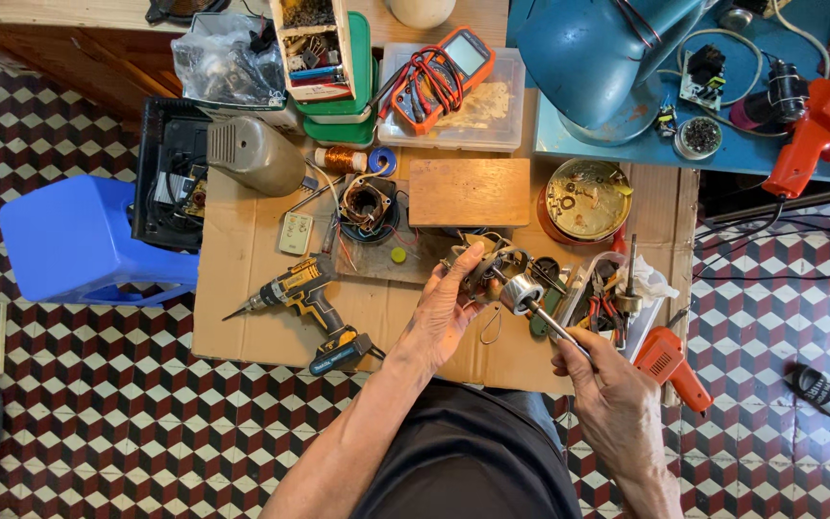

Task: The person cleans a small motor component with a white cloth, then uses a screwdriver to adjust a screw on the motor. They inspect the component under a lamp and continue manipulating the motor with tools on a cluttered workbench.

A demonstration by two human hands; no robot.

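A small motor assembly [492, 269] is gripped in the left hand [444, 312] above the cardboard sheet [242, 317] while a metal-headed tool [528, 300], clasped in the right hand [607, 394], is pressed to it, apparently mid-disassembly; steady alignment seems needed next.

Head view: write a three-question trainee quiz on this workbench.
1. True or false: the left hand holds the cordless drill.
2. What rests on top of the clear plastic box? A) multimeter B) hammer C) roll of tape
3. Which colour is the stool left of the cardboard sheet?

Key:
1. False: the drill lies on the cardboard, apart from the hand, which grips a small metal motor part.
2. A: the orange multimeter, with red and black leads coiled on it.
3. Blue.

The right hand holds a tool whose round metal head meets the part.
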